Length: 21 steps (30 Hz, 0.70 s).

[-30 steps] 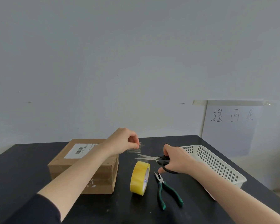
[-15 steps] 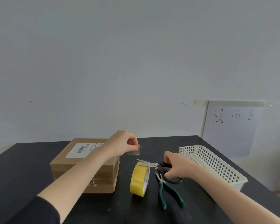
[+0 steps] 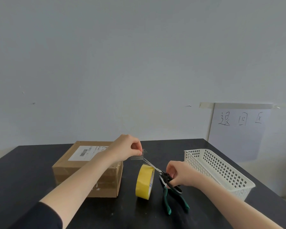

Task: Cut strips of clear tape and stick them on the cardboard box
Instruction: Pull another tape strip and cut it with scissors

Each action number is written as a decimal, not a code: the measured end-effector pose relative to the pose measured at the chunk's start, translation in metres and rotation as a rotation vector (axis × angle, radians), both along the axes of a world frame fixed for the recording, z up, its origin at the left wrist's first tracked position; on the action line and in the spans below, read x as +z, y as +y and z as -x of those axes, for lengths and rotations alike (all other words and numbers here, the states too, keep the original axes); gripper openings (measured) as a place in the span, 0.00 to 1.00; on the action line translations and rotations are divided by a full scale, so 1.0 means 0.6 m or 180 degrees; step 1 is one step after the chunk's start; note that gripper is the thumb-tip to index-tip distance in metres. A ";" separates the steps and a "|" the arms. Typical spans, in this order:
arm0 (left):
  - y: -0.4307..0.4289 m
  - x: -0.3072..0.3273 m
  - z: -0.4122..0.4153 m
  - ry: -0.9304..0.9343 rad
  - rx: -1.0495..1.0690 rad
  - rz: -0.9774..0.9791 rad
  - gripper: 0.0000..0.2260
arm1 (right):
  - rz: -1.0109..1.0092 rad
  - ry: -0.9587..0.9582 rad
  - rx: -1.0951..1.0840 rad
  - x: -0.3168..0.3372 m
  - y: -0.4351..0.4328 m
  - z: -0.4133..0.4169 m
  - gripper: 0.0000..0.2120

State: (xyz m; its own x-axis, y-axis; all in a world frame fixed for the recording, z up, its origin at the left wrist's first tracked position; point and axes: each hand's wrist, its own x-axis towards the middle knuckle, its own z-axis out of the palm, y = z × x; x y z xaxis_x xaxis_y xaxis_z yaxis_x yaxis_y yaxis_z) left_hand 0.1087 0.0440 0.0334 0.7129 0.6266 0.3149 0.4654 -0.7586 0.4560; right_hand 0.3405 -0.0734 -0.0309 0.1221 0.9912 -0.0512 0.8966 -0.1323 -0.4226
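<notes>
So from where I'm standing this is mid-job: the left hand (image 3: 127, 150) has its fingers (image 3: 137, 148) pinched tight on 1 short strip of clear tape (image 3: 137, 156), held up in the air just past the right edge of the cardboard box (image 3: 82, 172) and above the yellow tape roll (image 3: 144, 181), which stands on its edge on the desk (image 3: 23, 179). The strip doesn't look joined to the roll, so I'd call the cut basically made, but it isn't stuck on anything yet. The right hand (image 3: 182, 176) has its fingers curled through the handles of the scissors (image 3: 155, 168), clamped on them, with the blades together and the tips right up against the strip's lower edge. The box has glossy tape on its near faces, though I can't tell if any of that comes from this job. What's left, I reckon, is pressing this strip onto the box, then more strips. Containers: the box is closed, so no idea what's in it. The white mesh basket (image 3: 221, 169) off to the right shows nothing inside that I can see. Green-handled pliers (image 3: 168, 200) lie on the desk between roll and basket.
</notes>
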 end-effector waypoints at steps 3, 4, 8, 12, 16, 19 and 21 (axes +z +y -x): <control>0.001 -0.004 0.001 -0.0005 -0.0002 0.0018 0.01 | -0.0032 0.0132 -0.0034 -0.015 0.003 0.002 0.17; 0.001 -0.005 0.001 -0.0013 -0.0002 0.0037 0.01 | -0.0040 0.0176 -0.0058 -0.021 0.003 0.003 0.18; 0.003 -0.013 0.001 0.0016 -0.0024 0.0065 0.01 | -0.0124 0.0254 -0.0097 -0.039 0.004 0.011 0.21; 0.007 -0.015 0.001 0.0019 -0.0018 0.0100 0.00 | -0.0203 0.0314 -0.0153 -0.045 0.004 0.014 0.21; 0.006 -0.016 -0.001 0.0018 -0.0029 0.0098 0.01 | -0.0317 0.0437 -0.0229 -0.052 0.001 0.012 0.18; 0.008 -0.018 -0.002 0.0014 -0.0016 0.0111 0.00 | -0.0392 0.0481 -0.0289 -0.056 0.000 0.010 0.16; 0.008 -0.019 -0.002 0.0013 -0.0015 0.0123 0.00 | -0.0442 0.0500 -0.0321 -0.055 -0.001 0.007 0.15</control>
State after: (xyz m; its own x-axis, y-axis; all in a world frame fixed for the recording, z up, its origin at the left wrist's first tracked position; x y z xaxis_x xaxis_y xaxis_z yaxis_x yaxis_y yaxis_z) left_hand 0.1098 0.0491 0.0221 0.7170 0.6349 0.2877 0.4638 -0.7426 0.4830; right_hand 0.3360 -0.0741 -0.0638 0.2221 0.9733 0.0587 0.8035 -0.1486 -0.5764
